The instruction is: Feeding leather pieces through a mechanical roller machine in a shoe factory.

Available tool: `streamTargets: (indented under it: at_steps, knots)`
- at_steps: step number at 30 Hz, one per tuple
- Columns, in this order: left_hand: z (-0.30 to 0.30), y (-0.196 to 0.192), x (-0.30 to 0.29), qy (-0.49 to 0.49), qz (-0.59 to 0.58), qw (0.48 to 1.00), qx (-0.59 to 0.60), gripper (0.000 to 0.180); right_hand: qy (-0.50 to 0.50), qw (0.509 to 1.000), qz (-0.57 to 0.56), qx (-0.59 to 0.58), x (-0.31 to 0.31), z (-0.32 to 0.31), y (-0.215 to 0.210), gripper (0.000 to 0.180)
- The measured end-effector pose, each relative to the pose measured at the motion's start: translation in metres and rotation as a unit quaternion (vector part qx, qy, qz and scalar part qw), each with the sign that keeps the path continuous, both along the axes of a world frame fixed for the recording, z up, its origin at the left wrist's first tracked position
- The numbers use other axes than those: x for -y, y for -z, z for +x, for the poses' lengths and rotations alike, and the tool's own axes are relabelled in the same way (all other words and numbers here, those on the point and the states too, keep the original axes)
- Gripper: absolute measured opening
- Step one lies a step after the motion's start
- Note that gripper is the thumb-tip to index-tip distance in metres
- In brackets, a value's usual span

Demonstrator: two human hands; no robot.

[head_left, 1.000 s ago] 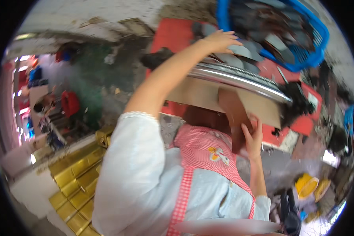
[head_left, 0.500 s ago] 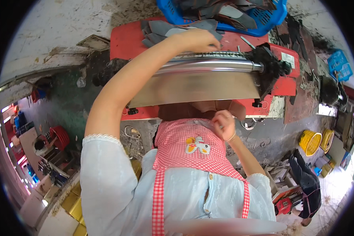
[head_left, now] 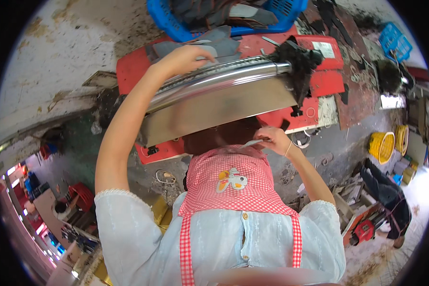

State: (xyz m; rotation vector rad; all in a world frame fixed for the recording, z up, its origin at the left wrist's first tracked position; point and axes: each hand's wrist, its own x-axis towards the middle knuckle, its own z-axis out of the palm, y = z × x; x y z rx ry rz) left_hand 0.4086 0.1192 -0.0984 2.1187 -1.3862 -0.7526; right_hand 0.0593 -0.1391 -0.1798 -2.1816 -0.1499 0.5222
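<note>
My left hand [head_left: 189, 59] reaches over the far side of a machine's shiny metal roller [head_left: 224, 82]. Its fingers are loosely bent and apart, with nothing seen in them. Just beyond it are flat grey cut pieces [head_left: 219, 44], lying on the red machine body. At the near side, in front of the apron, my right hand [head_left: 275, 141] pinches a thin grey-and-brown cut piece [head_left: 256, 142]. Dark brown sheet material [head_left: 219, 136] lies between the apron and the smooth metal plate [head_left: 219, 106] that slopes below the roller.
A blue plastic basket [head_left: 178, 32] full of similar cut pieces stands behind the machine. The black roller mount [head_left: 302, 62] sits at the machine's right end. Yellow baskets [head_left: 382, 147] stand on the floor at right. Another person [head_left: 398, 214] is at the lower right.
The view has turned and shifted, so the machine appears tilted. My right hand now pinches a cut piece, where before its fingers were raised near the apron. My left hand stays over the roller's far side.
</note>
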Motion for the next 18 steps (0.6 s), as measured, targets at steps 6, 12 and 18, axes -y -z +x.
streamTargets:
  at_steps: [6,12,18]
  knots:
    - [-0.003,-0.007,0.006,-0.037,0.029,0.995,-0.089,0.026,0.187,0.971,0.140,0.053,-0.068,0.042,-0.060,0.037]
    - [-0.010,0.005,0.024,0.018,0.038,0.996,-0.075,0.028,0.165,0.937,0.046,0.305,-0.077,0.038,-0.075,0.036]
    - [0.005,0.002,0.057,0.102,0.039,0.994,0.019,0.031,0.124,0.978,-0.111,0.128,-0.121,0.014,0.047,0.032]
